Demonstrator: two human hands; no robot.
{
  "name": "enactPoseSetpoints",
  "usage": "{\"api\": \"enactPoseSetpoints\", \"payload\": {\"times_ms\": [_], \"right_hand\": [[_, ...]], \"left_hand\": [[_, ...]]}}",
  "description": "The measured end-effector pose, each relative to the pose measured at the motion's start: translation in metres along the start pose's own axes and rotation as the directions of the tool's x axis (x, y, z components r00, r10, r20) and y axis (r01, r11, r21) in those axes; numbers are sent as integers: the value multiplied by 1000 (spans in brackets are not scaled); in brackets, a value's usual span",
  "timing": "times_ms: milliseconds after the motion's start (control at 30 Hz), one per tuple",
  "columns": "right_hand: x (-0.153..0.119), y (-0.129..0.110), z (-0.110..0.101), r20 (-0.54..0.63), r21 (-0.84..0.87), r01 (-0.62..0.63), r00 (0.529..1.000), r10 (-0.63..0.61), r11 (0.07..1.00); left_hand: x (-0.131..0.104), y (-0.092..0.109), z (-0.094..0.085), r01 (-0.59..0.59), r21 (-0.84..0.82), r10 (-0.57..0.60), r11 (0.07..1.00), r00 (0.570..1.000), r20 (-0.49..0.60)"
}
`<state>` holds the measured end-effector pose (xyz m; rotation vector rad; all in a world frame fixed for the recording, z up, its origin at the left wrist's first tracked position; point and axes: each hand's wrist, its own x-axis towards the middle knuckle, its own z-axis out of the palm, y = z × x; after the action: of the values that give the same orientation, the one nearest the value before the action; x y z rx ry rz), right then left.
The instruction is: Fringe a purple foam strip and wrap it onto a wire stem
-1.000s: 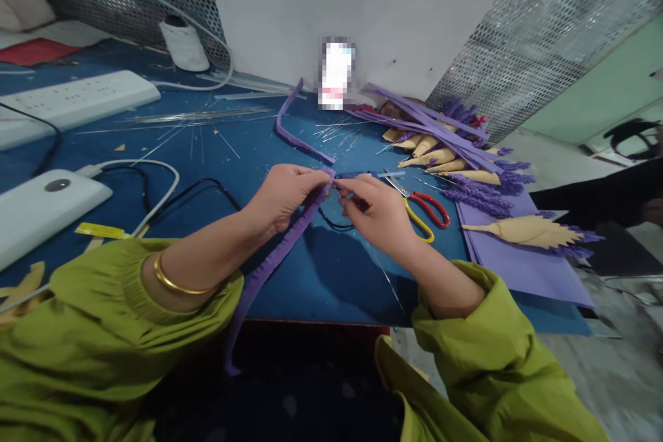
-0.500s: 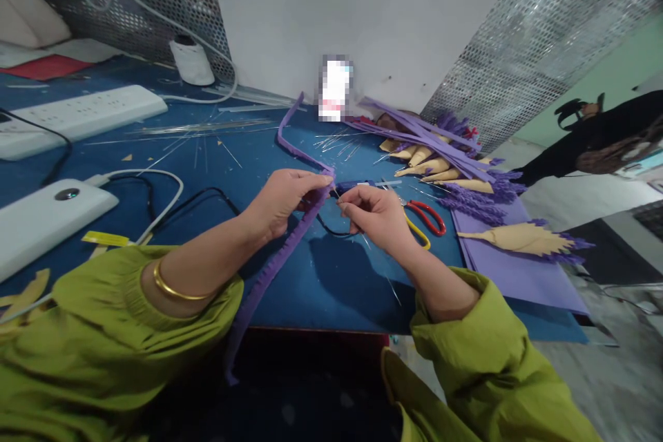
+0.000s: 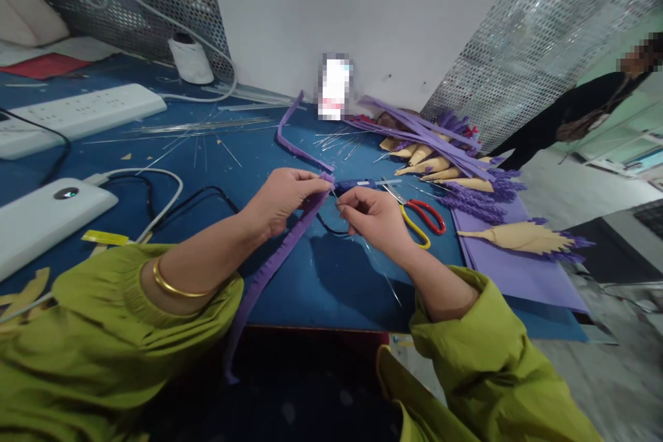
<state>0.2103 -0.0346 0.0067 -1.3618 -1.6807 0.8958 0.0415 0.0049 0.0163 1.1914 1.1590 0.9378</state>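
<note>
My left hand [image 3: 282, 204] pinches the upper end of a fringed purple paper strip [image 3: 274, 259], whose long tail hangs down past the table's front edge. Between thumb and fingers, my right hand [image 3: 376, 216] holds a thin wire [image 3: 380, 268]; its upper end meets the strip at my left fingertips, and its lower part slants down to the right. Another purple strip [image 3: 296, 150] lies bent on the table just beyond my left hand. Behind my fingers is a blue glue gun [image 3: 357, 184], partly hidden. Scissors [image 3: 422, 215] with red and yellow handles lie right of my right hand.
Wrapped paper lavender stems [image 3: 429, 166] and purple strips [image 3: 409, 126] are piled at the back right, beside purple sheets [image 3: 510, 276]. Loose wires [image 3: 207, 126] lie behind. Left are a power strip [image 3: 88, 114] and white device [image 3: 46, 221]. A person [image 3: 564, 110] stands at right.
My hands stay almost in place, still holding the strip and the wire where they meet. At the far right, the person has shifted and shows more upright.
</note>
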Motion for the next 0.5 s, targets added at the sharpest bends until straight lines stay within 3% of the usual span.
{"api": "enactPoseSetpoints", "payload": {"times_ms": [100,233,333,367,433,500], "right_hand": [[1,-2,-1,14,30,-20,1000,20,999],[3,-2,-5,96,30,-38,995,35,999],[10,2,-18,84,-149,24,996,-12,989],[13,5,-23,15,-281,42,999,-39,959],[20,14,-33,-167,-599,-48,984,-66,799],[26,25,-40,-214,-743,-160,977,-4,650]], "left_hand": [[1,3,-3,30,-8,-29,1000,998,47],[2,6,-6,45,22,-45,999,998,32],[4,6,-8,55,6,-55,998,998,17],[5,6,-8,63,3,-63,998,998,14],[6,4,-9,82,10,-82,997,996,22],[8,2,-9,90,22,-91,996,995,41]]}}
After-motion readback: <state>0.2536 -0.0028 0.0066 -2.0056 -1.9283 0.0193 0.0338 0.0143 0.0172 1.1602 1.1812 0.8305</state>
